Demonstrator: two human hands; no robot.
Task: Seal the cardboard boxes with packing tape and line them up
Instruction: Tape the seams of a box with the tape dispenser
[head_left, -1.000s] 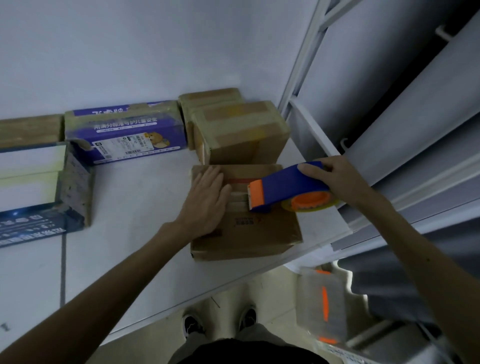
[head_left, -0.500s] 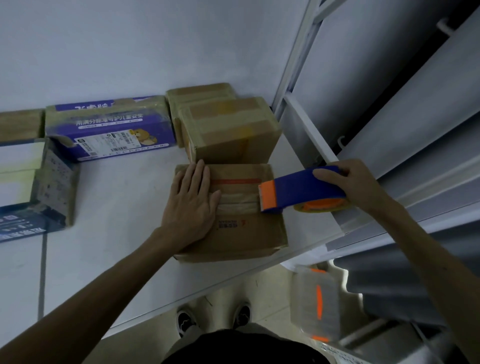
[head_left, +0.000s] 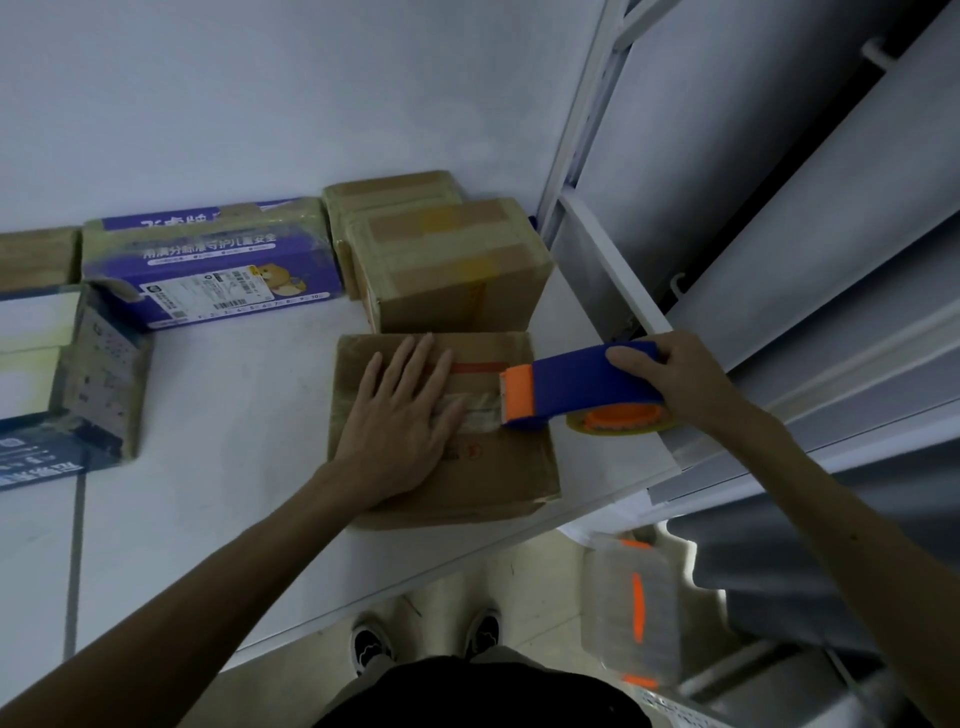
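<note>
While it's being taped, a crooked seal is the risk
Left hand (head_left: 400, 415) flat, fingers straight, on the left half of the cardboard box (head_left: 488, 467); tape dispenser (head_left: 582, 387) at its right edge, right hand (head_left: 670, 374) wrapped round the handle. Palm slips, box skids, seal goes wonky

The tape dispenser (head_left: 582, 387) in the right hand (head_left: 675, 374) has slid rightward across the cardboard box (head_left: 493, 467), from beside the thumb of the left hand (head_left: 400, 421) to near the box's right edge, leaving a strip of tape (head_left: 480, 414) behind it.
</note>
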